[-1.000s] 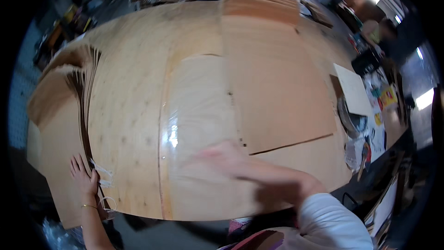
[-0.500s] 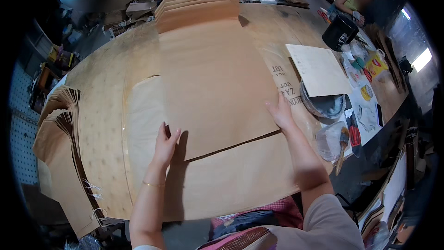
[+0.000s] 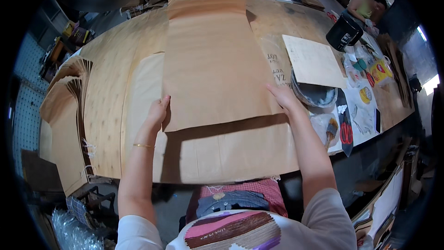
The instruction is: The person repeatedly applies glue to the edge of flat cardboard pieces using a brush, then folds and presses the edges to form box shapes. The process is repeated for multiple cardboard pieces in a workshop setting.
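A long stack of brown kraft paper bags (image 3: 212, 69) stretches away from me, its folded far ends fanned in steps. My left hand (image 3: 159, 109) is closed on the stack's left edge near its close corner. At the right edge, my right hand (image 3: 282, 97) grips with the thumb on top; its other fingers are mostly hidden. The near end is raised and casts a dark shadow on the brown paper sheet (image 3: 231, 157) beneath it.
More folded bags (image 3: 64, 106) stand fanned at the table's left edge. To the right, a pale board (image 3: 312, 60) partly covers a bucket (image 3: 317, 96). A brush (image 3: 331, 129), red-handled scissors (image 3: 346, 133) and a black container (image 3: 343, 32) lie beyond. A person (image 3: 365, 7) sits at the far right.
My left hand has closed on the left edge of the stack, from which it was apart. The stack's near end has lifted, and its shadow has widened. The whole view has shifted slightly.
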The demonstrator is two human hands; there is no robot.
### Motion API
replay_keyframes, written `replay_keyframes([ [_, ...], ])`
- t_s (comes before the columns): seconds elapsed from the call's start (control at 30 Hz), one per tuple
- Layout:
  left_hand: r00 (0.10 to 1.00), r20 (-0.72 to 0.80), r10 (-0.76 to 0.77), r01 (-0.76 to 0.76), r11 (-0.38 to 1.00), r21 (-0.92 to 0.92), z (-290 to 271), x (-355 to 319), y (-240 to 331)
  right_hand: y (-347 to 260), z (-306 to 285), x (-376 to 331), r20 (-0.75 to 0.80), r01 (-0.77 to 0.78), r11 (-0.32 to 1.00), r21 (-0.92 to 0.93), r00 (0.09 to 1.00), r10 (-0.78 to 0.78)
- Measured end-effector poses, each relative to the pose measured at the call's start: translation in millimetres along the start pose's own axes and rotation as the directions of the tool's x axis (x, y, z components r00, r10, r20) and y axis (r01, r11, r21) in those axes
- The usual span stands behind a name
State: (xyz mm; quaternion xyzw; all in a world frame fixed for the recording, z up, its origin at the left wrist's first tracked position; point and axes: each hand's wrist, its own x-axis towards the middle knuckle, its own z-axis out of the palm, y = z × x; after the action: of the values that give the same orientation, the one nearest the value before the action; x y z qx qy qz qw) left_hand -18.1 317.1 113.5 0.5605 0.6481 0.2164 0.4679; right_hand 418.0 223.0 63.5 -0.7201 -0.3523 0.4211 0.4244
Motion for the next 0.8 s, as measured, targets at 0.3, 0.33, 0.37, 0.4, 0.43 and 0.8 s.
replay_keyframes([
  [0.3,0.983,0.147,-0.112,0.139,0.971,-0.192,13.0,-167.4,-66.1,46.8,-19.5,-196.5,-0.005,-0.085,0.996,0.000,0.996,0.085],
  [0.33,0.994,0.079,-0.079,0.086,0.992,-0.090,15.9,-170.3,-78.2,54.8,-20.1,-200.9,-0.006,-0.061,0.987,-0.150,0.998,0.061],
  [0.37,0.999,0.015,-0.038,0.038,0.999,0.018,18.4,-165.9,-93.4,63.7,-19.8,-200.2,0.000,-0.033,0.955,-0.296,0.999,0.035],
  [0.4,0.999,-0.040,0.013,-0.007,0.992,0.128,21.0,-162.2,-102.6,70.7,-19.9,-203.1,0.010,-0.003,0.900,-0.436,1.000,0.008],
  [0.43,0.999,-0.053,-0.002,0.020,0.937,0.350,19.7,-167.4,-87.5,70.0,-19.1,-211.2,-0.064,0.049,0.874,-0.484,0.994,-0.092],
  [0.8,0.800,0.259,0.541,-0.498,0.360,0.789,40.5,-205.3,-42.3,22.0,5.6,-235.2,0.473,0.677,0.327,-0.660,0.712,-0.519],
])
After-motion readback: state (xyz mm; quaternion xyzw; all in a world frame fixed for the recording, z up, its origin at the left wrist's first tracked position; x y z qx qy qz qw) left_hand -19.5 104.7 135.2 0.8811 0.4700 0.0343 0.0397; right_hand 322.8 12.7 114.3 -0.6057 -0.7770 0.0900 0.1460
